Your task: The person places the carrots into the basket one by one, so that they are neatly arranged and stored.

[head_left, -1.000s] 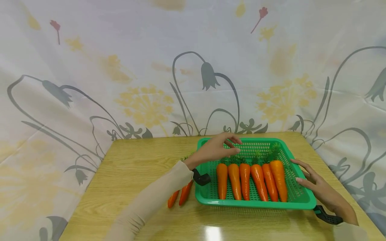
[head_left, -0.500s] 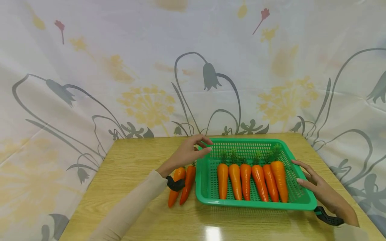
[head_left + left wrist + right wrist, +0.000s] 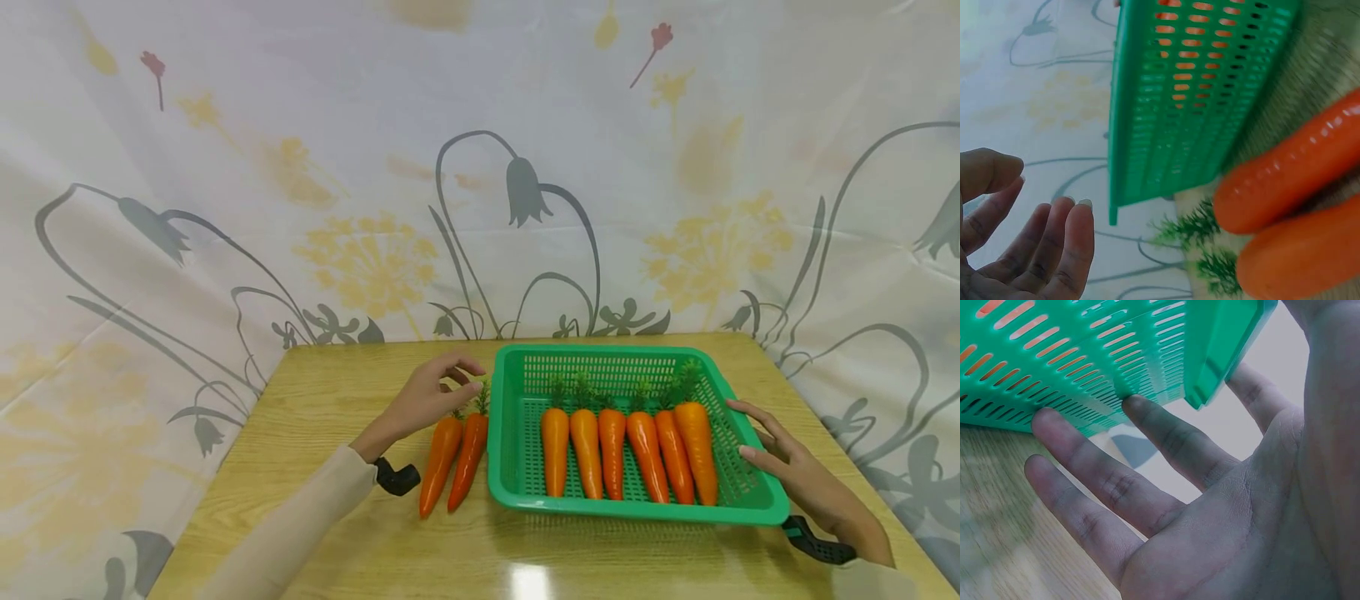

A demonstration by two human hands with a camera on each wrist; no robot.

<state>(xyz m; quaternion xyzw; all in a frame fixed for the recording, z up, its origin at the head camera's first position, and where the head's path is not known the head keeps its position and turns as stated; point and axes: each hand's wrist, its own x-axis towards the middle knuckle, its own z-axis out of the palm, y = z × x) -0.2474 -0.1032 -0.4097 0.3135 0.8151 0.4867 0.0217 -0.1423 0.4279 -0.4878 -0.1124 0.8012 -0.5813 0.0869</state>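
A green slotted basket [image 3: 750,493] sits on the wooden table and holds several orange carrots [image 3: 611,450] lying side by side, leafy tops pointing away. Two more carrots [image 3: 456,454] lie on the table just left of the basket. My left hand [image 3: 450,387] hovers over their leafy tops with fingers loosely curled and holds nothing. In the left wrist view the left hand [image 3: 1029,250] is apart from the basket wall [image 3: 1197,94] and the two carrots [image 3: 1291,172]. My right hand [image 3: 776,454] rests with straight fingers [image 3: 1091,462] against the basket's right wall [image 3: 1116,356].
The wooden table [image 3: 330,417] stands against a flower-print cloth backdrop [image 3: 375,208] that closes in the back and both sides. Black wrist straps [image 3: 396,479] show on both arms. Bare tabletop lies left of the two loose carrots and in front of the basket.
My left hand has drawn back leftward from above the basket to over the two carrots on the table, uncovering them. The right hand and basket have stayed put.
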